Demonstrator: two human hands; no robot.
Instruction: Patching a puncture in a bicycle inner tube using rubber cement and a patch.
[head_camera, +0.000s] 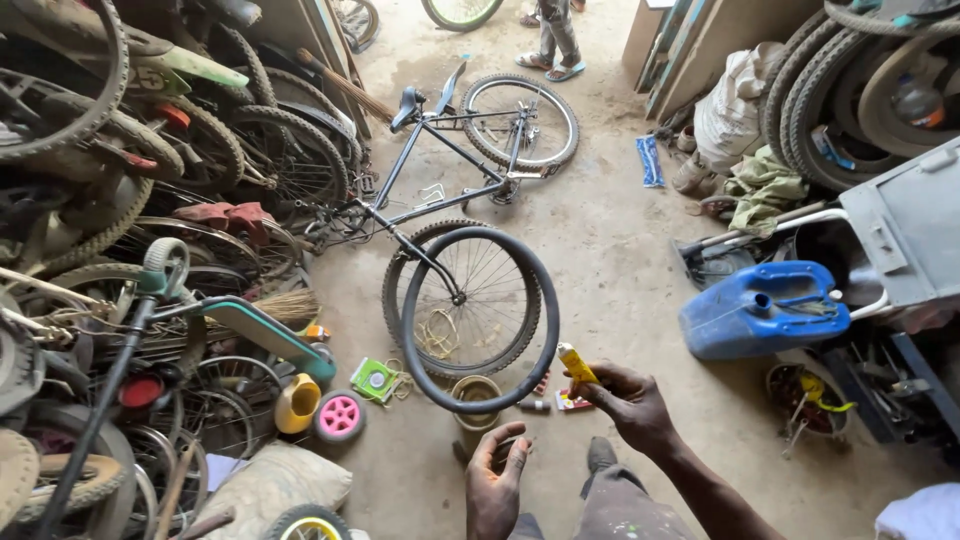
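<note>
yellow tube (576, 362), black inner tube (545, 300), blue jerrycan (765, 310), pink small wheel (340, 416), green packet (376, 380)

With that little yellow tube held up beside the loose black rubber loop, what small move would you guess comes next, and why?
Probably squeezing the small yellow tube toward the black rubber inner-tube loop: the right hand pinches it beside the loop, while the left hand waits open below.

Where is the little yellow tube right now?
In the head view, the yellow tube is pinched in the right hand, low centre, beside the black inner tube.
</note>
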